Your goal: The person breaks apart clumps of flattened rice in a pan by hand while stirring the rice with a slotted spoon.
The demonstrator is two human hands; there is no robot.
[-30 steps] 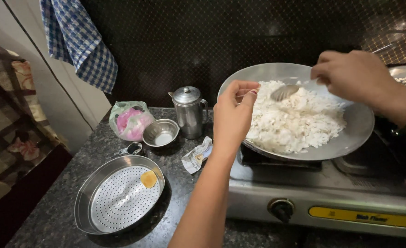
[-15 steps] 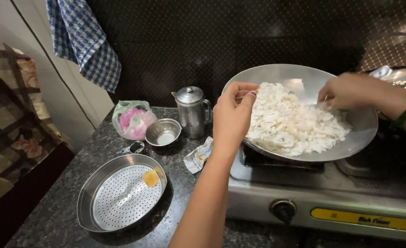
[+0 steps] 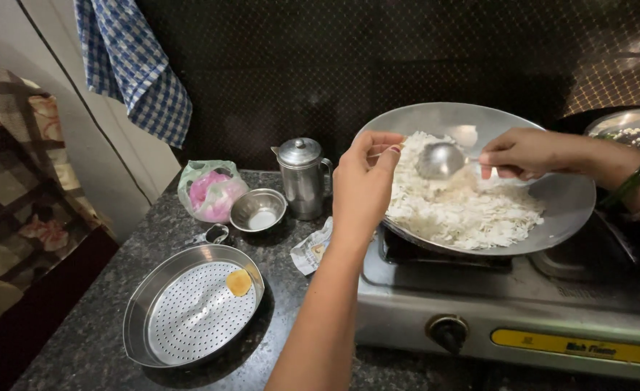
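Note:
A wide steel pan (image 3: 566, 206) sits on the gas stove (image 3: 522, 311), filled with white flattened rice (image 3: 464, 210). My left hand (image 3: 363, 185) grips the pan's left rim, thumb and fingers pinched over the edge. My right hand (image 3: 533, 153) holds a steel spoon (image 3: 441, 159) by its handle, the bowl of the spoon just above the rice near the pan's middle.
On the dark granite counter (image 3: 81, 340) to the left lie a perforated steel strainer plate (image 3: 193, 308), a small steel bowl (image 3: 259, 210), a lidded steel jug (image 3: 302, 177), a pink plastic bag (image 3: 211, 190) and a torn packet (image 3: 311, 250). A blue checked cloth (image 3: 135, 65) hangs above. Another pan (image 3: 631, 127) shows at far right.
My right hand has swept the spoon through the rice, from the pan's far right back toward the middle. My left hand stayed on the rim.

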